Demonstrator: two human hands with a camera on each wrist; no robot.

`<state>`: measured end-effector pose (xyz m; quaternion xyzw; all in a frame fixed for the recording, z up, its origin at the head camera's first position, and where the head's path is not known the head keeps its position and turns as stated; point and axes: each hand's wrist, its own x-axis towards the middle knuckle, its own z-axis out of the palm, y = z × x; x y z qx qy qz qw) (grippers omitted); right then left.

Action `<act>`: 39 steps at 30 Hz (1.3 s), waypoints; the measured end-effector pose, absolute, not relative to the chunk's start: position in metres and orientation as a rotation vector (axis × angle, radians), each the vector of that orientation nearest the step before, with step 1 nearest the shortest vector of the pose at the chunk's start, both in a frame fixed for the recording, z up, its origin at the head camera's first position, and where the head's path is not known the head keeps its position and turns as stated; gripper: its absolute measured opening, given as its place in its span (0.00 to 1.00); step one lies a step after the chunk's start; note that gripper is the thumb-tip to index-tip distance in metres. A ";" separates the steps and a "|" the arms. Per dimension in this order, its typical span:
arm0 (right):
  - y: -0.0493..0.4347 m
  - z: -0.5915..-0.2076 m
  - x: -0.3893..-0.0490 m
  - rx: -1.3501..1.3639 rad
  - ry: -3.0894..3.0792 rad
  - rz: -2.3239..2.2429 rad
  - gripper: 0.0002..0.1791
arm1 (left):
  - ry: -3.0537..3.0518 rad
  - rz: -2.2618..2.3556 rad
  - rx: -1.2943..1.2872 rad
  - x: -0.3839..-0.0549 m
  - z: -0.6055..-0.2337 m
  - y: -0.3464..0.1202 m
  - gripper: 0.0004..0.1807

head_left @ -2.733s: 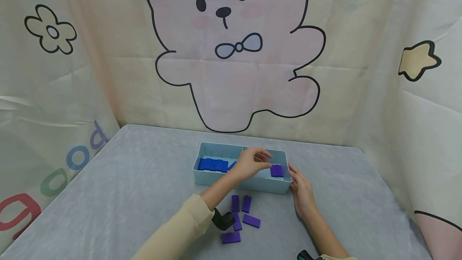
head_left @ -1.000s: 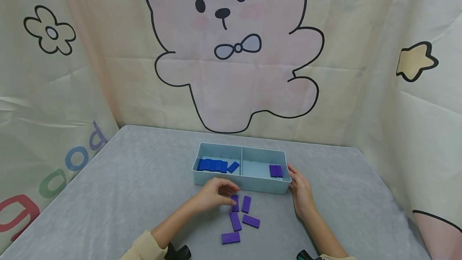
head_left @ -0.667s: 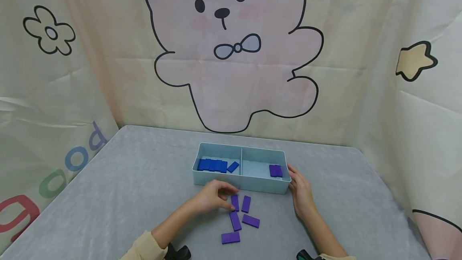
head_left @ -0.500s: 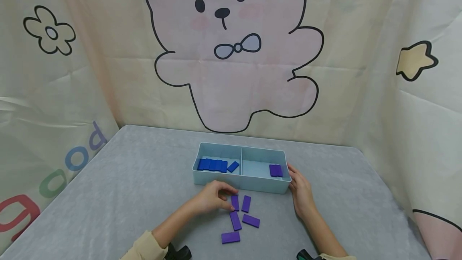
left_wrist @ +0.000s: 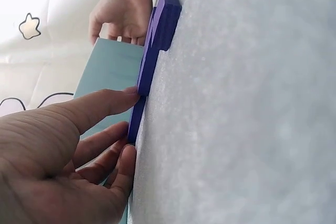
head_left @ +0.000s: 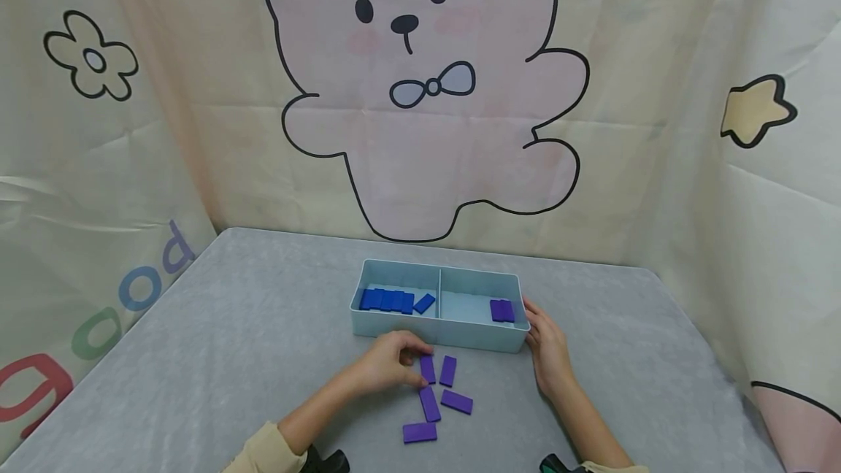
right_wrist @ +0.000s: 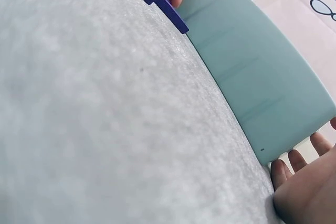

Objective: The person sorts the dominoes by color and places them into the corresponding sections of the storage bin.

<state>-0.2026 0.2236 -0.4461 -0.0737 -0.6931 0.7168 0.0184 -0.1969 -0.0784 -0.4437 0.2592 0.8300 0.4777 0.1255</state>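
My left hand has its thumb and fingertips at the two ends of a purple domino-shaped block, which lies flat on the table. In the left wrist view, that block shows between thumb and fingers. Several other purple blocks lie close by, one of them touching or nearly touching the thumb. Behind them stands a pale blue two-compartment box. My right hand rests against the box's right end, its fingertips touching the wall in the right wrist view.
Blue blocks stand in a leaning row in the box's left compartment, with one blue block lying apart. Two purple blocks sit at the right of the other compartment. A grey cloth covers the table; a printed curtain hangs behind.
My left hand has come back from over the box's right compartment to the near purple blocks. Lately its thumb has shifted slightly, and the block below has slid a little nearer. The right hand stays put.
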 end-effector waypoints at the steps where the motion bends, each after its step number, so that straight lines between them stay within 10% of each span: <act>1: 0.223 -0.446 -0.203 -0.233 -2.149 2.228 0.30 | 2.426 1.381 0.758 -0.196 -0.443 -0.078 0.23; 39: 0.224 -0.448 -0.204 -0.229 -2.151 2.221 0.30 | 2.437 1.300 0.851 -0.198 -0.437 -0.081 0.23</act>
